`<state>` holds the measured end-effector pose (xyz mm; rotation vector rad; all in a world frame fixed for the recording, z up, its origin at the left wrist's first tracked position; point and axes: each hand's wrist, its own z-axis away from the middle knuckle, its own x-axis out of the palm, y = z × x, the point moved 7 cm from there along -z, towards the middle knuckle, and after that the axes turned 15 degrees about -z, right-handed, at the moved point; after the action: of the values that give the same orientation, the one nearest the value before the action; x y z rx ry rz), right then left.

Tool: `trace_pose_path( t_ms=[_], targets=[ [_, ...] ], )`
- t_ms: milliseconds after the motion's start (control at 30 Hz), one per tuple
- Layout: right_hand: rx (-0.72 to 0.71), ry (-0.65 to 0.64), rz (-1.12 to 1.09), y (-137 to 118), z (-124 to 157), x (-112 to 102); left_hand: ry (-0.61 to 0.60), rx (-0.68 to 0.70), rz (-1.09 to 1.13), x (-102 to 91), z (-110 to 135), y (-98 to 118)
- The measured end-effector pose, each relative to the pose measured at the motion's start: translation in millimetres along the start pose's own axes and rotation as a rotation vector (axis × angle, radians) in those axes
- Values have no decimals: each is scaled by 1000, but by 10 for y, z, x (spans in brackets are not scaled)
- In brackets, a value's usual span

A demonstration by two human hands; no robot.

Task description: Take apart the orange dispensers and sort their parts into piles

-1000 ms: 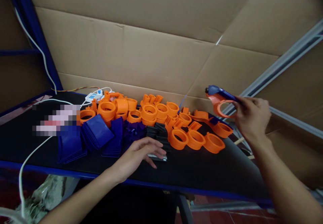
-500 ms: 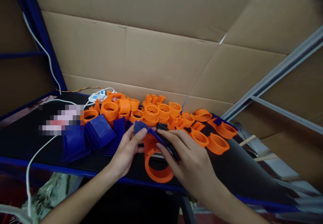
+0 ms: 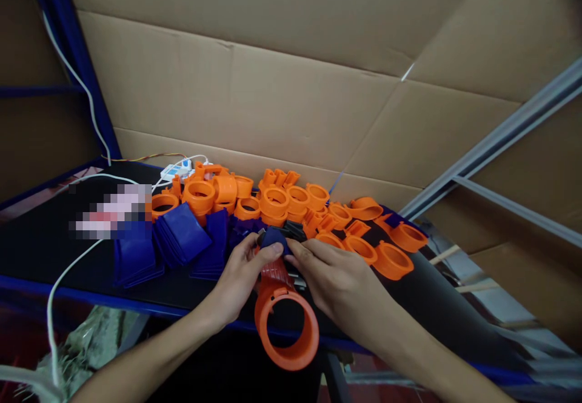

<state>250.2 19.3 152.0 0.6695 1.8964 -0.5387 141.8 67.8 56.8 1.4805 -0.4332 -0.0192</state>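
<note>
My left hand (image 3: 240,276) is closed around the handle of an orange plastic ring part (image 3: 291,360), its thumb pressing a dark blue piece (image 3: 273,240) at the handle's upper end. The ring hangs downward, its opening facing me. My right hand (image 3: 336,276) has its fingertips pinched at the right edge of the blue piece. Some grey, metallic-looking thing shows behind the handle, partly hidden by the right hand. Beyond the hands lie several more orange ring parts (image 3: 275,200), and stacks of flat blue sheets (image 3: 182,233) sit to the left.
The black tabletop (image 3: 436,312) has a blue front edge. At the back left are a white power strip (image 3: 176,171) and white cables (image 3: 97,248). A cardboard wall (image 3: 273,106) rises behind. A metal frame bar (image 3: 500,136) slants along the right.
The held orange part has tipped so its ring faces me and sits lower. My right hand has moved from a long dark object across the handle to the blue piece's edge.
</note>
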Motion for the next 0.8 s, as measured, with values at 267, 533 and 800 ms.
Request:
trace_pose_path(
  t_ms=[267,533,800],
  targets=[
    [14,56,-70,-5,-136,-26,26,-12,35,-51,-22,-10],
    [217,368,-65,559,-219,-507,66,79,143,-220,95,307],
    [276,191,-483,494,-1160,305,-214,165,131,54,460,425]
  ],
)
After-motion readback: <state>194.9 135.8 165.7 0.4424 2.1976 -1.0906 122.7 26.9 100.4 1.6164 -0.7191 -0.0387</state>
